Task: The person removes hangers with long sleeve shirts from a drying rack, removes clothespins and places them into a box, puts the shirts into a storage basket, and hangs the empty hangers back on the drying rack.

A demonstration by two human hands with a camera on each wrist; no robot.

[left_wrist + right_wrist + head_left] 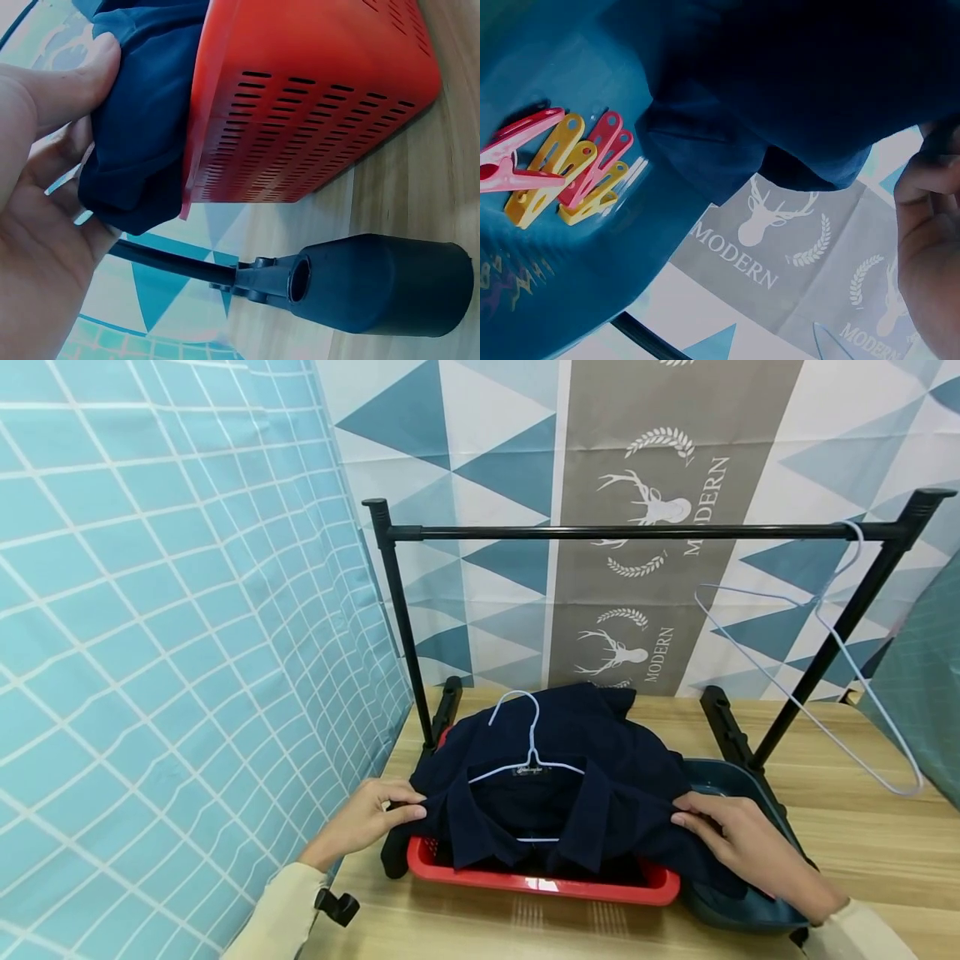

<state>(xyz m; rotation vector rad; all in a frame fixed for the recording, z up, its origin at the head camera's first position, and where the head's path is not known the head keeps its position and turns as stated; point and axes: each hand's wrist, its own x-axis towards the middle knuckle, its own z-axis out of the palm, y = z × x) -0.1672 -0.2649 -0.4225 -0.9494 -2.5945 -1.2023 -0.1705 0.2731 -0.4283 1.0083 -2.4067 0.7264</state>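
A dark navy collared shirt (637, 752) lies spread over a red basket (540, 885), its collar toward me. Inside its neck sits a pale blue wire hanger (532, 752), with the hook standing up above the collar. My left hand (367, 818) pinches the shirt at its left shoulder; the left wrist view shows thumb and fingers around the navy cloth beside the basket's wall. On the other side my right hand (738, 843) pinches the right shoulder or sleeve, over a dark teal basin (720, 906). Most of the hanger's body is hidden by cloth.
Behind the basket stands a black clothes rack (630, 532). An identical-looking wire hanger (817, 602) hangs at its right end. Several red and yellow clothes pegs (562, 165) lie in the basin. A black rack foot (375, 285) stands near the basket. Patterned cloth covers the walls.
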